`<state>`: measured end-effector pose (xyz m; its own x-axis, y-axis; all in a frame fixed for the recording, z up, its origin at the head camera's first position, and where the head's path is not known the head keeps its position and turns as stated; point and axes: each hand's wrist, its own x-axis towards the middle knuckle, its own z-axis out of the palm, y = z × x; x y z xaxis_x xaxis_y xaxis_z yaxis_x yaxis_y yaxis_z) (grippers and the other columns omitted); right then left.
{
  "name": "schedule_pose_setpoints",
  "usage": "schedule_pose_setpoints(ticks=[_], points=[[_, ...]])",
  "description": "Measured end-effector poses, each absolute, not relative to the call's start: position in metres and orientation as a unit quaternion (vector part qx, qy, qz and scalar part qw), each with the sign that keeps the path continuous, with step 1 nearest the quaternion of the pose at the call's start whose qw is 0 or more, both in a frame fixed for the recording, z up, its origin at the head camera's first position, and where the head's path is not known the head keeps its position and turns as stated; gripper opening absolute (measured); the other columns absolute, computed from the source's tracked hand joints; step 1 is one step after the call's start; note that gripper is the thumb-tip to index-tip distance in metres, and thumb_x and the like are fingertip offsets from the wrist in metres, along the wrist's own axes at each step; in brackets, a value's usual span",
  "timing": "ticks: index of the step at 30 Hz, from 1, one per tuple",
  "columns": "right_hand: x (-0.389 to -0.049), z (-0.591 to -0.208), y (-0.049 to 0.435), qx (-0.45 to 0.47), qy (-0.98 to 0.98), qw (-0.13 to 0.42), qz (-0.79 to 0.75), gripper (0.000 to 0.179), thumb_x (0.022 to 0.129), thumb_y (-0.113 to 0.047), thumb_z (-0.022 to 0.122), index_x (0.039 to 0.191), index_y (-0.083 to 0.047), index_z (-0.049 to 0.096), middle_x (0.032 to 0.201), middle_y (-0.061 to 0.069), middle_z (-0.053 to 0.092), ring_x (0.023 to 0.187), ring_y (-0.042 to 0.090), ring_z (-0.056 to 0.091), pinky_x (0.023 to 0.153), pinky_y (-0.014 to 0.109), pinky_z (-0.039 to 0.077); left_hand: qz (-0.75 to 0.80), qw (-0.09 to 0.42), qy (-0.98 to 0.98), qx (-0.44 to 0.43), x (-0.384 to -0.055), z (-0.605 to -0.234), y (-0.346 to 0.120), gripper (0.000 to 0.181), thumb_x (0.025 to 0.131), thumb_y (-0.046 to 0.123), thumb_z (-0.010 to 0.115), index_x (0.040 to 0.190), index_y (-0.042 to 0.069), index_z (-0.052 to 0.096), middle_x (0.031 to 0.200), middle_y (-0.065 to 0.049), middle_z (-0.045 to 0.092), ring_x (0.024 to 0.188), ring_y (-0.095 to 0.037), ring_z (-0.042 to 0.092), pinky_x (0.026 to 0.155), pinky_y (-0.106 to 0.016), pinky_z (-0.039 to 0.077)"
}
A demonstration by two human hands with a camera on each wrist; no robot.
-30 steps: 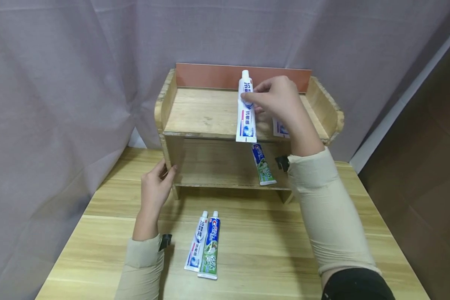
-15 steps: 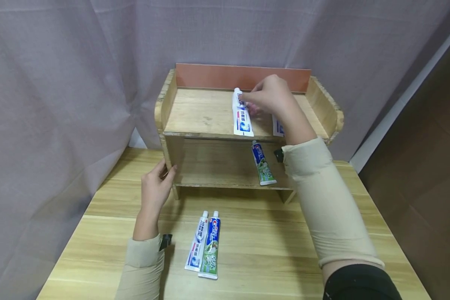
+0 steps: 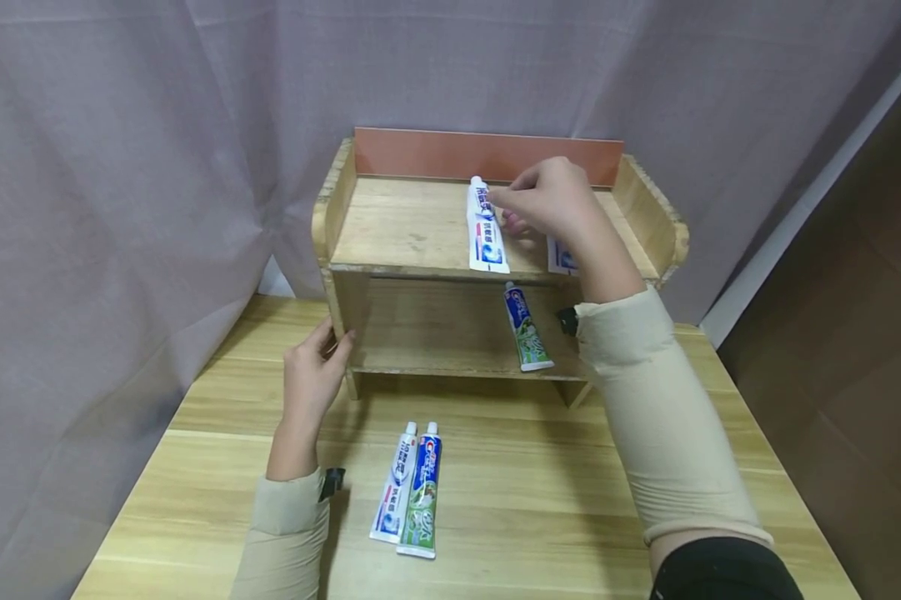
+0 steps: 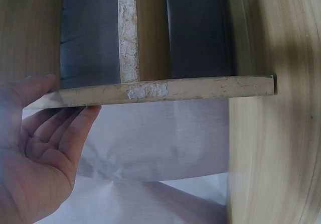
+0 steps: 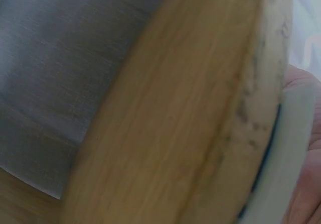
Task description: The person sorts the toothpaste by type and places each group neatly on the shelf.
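left fingers (image 4: pixel 77 133) pinch shelf's side edge (image 4: pixel 200 88); right fingers (image 3: pixel 527 177), grip unclear, meet white tube (image 3: pixel 486 237).

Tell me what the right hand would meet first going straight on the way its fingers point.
The right hand would most likely meet the left white toothpaste tube on the top shelf; its thumb overlaps the tube's edge in the head view, though depth leaves contact unclear.

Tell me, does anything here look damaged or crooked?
Yes: the wooden shelf has rough edges, with ragged whitish patches showing in the left wrist view. On its lower board, a blue-and-green toothpaste tube lies at a slant, its flat end near the front edge.
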<state>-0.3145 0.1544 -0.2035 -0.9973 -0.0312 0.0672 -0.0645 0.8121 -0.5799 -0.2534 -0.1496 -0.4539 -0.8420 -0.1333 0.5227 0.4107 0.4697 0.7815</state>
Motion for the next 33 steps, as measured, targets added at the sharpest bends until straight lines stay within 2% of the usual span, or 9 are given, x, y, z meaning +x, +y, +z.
schedule_pose_setpoints(ticks=[7,20,26,33], points=[[-0.305,-0.202,0.159,0.031,-0.935,0.046,0.350,0.048,0.093,-0.048,0.070,0.113,-0.005,0.074,0.093,0.009,0.075,0.076,0.017,0.073,0.069,0.027,0.064,-0.508,0.265,-0.815,-0.085,-0.254,-0.453,-0.148,0.035,0.097,0.016,0.068,0.131,0.008,0.066,0.120,-0.019,0.069,0.108,-0.034,0.069,0.085,-0.031,0.061],[-0.282,-0.197,0.163,0.066,-0.917,0.079,0.384,0.047,0.093,-0.047,0.070,0.109,-0.003,0.073,0.097,0.011,0.073,0.085,0.023,0.073,0.075,0.030,0.064,-0.505,0.264,-0.817,-0.082,-0.252,-0.451,-0.148,0.034,0.098,0.016,0.068,0.130,0.008,0.067,0.119,-0.020,0.069,0.107,-0.033,0.069,0.085,-0.031,0.061],[-0.273,-0.198,0.165,0.088,-0.911,0.102,0.389,0.044,0.093,-0.046,0.070,0.105,-0.004,0.073,0.094,0.010,0.073,0.082,0.022,0.071,0.072,0.028,0.063,-0.505,0.267,-0.816,-0.086,-0.252,-0.451,-0.147,0.034,0.097,0.015,0.068,0.130,0.007,0.067,0.118,-0.020,0.069,0.106,-0.033,0.069,0.084,-0.031,0.061],[-0.264,-0.200,0.166,0.109,-0.897,0.120,0.411,0.039,0.093,-0.042,0.072,0.100,-0.003,0.074,0.089,0.010,0.073,0.080,0.026,0.071,0.069,0.027,0.062,-0.500,0.271,-0.818,-0.083,-0.253,-0.451,-0.146,0.032,0.097,0.016,0.068,0.128,0.008,0.069,0.116,-0.019,0.071,0.104,-0.033,0.070,0.083,-0.032,0.062]])
